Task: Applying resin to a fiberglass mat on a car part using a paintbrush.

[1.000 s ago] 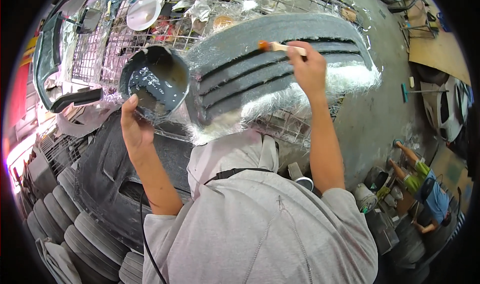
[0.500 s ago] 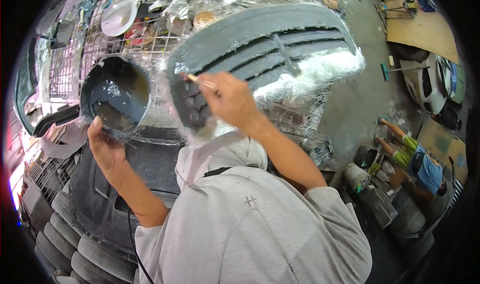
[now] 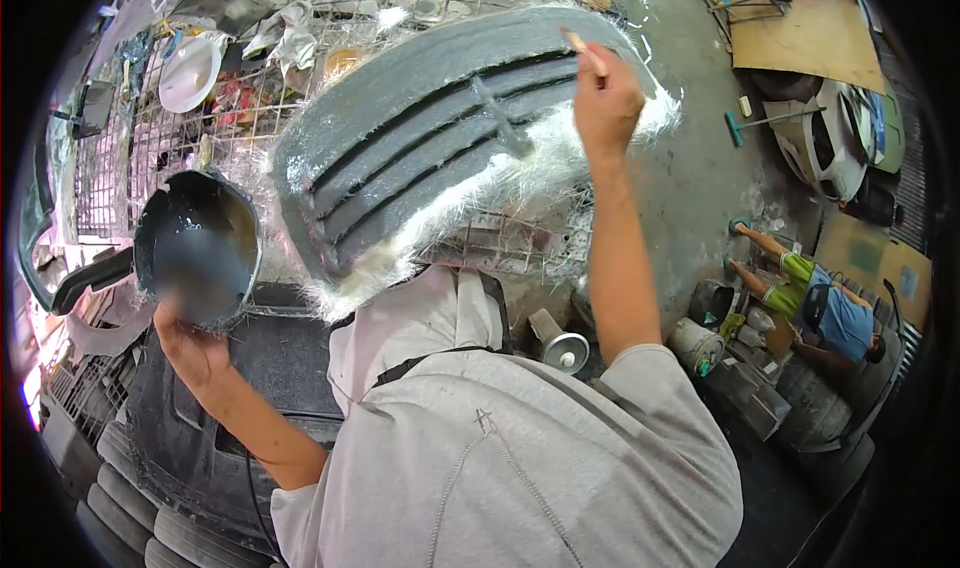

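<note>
My left hand (image 3: 192, 350) is closed on the lower rim of a dark round bucket (image 3: 238, 230), held tilted so that its inside shows. A blurred patch covers part of the bucket's inside. To the right, my raised right hand (image 3: 608, 98) grips a brush (image 3: 577, 42) by its pale handle. The brush tip is over the far right end of a grey curved panel (image 3: 400, 98) with long dark slots; whether it touches cannot be told. White frayed fibres (image 3: 440, 208) lie along the panel's near edge and right end.
The panel rests on a wire-grid rack (image 3: 120, 158). A white bowl (image 3: 190, 73) stands far left. Black moulded parts (image 3: 275, 353) and stacked tyres (image 3: 115, 513) are at the near left. On the right, a person in a blue shirt (image 3: 842, 313) sits near buckets (image 3: 697, 346).
My right hand has swept the brush from the panel's left end to its far right end. My left hand still holds the bucket. The whole view has shifted slightly.
</note>
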`<state>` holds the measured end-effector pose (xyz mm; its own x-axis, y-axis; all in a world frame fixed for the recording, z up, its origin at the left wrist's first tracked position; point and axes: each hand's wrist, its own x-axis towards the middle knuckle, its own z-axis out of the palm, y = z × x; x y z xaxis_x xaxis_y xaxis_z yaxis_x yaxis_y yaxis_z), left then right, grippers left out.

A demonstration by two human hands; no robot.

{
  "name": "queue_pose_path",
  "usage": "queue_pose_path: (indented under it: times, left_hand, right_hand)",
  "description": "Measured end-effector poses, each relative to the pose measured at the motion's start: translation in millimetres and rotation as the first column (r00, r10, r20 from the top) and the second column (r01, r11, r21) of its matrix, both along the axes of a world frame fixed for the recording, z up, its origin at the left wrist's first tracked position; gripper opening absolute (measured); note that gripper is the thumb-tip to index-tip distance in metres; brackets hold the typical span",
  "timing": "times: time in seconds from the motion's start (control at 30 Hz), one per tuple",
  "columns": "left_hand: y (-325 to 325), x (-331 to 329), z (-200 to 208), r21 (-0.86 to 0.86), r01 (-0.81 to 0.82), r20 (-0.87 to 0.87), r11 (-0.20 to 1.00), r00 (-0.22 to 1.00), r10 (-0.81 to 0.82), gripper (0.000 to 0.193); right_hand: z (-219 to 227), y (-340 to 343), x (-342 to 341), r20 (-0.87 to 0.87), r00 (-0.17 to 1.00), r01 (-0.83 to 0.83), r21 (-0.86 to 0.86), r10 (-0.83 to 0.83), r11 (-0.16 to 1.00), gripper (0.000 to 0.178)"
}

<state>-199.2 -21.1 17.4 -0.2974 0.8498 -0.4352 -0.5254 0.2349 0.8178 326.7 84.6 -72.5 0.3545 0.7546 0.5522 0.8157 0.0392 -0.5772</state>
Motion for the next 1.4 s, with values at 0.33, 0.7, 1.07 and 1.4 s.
queue_pose_path:
  times: [0.33,0.7,1.07,1.4]
  left_hand:
    - [0.8,13.0,8.6,0.033,0.036,0.051,0.999,0.998,-0.037,0.038]
    - [-8.4,14.6,7.0,0.014,-0.003,0.043,1.0,0.999,0.003,0.036]
    - [-10.3,22.2,11.3,-0.009,-0.023,-0.007,1.0,1.0,0.023,0.035]
    - [-9.7,45.1,17.6,-0.023,-0.061,-0.017,0.998,0.998,0.061,0.037]
  right_hand:
    - [11.9,27.7,-5.7,-0.817,0.529,-0.682,-0.248,0.231,0.688,0.019]
    - [-8.1,55.1,114.7,-0.572,0.82,-0.258,-0.413,-0.028,0.873,0.018]
    - [7.5,52.9,8.1,-0.785,0.535,-0.786,-0.325,0.313,0.527,0.019]
    - [42.6,40.5,37.2,-0.206,0.813,-0.574,-0.442,0.544,0.689,0.017]
